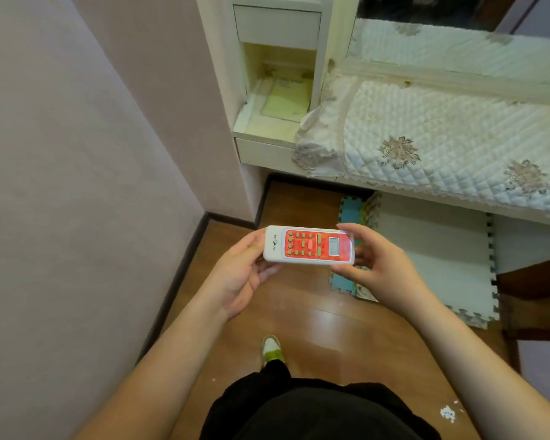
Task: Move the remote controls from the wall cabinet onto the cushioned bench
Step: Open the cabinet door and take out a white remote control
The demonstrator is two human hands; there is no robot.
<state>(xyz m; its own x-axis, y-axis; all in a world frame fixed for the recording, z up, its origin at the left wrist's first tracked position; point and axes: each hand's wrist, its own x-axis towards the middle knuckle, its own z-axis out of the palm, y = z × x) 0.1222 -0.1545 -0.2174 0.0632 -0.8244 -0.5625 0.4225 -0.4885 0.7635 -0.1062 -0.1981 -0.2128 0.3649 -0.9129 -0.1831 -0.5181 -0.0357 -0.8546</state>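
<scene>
A white remote control (308, 245) with a red keypad face and a small grey screen lies sideways between my two hands, above the wooden floor. My left hand (238, 274) grips its white left end. My right hand (378, 265) pinches the screen end between thumb and fingers. The cushioned bench (442, 134), covered by a white quilted pad with flower patterns, lies ahead to the right. The white wall cabinet (277, 27) stands ahead at the bench's left end, with an open shelf (283, 100) holding flat yellowish papers. No other remote is visible.
A pale wall (77, 154) runs close along my left. Foam puzzle mats (432, 258) lie on the floor below the bench edge. My shoe (272, 349) shows on the wooden floor (315, 328). A dark wooden piece (534, 281) stands at the right.
</scene>
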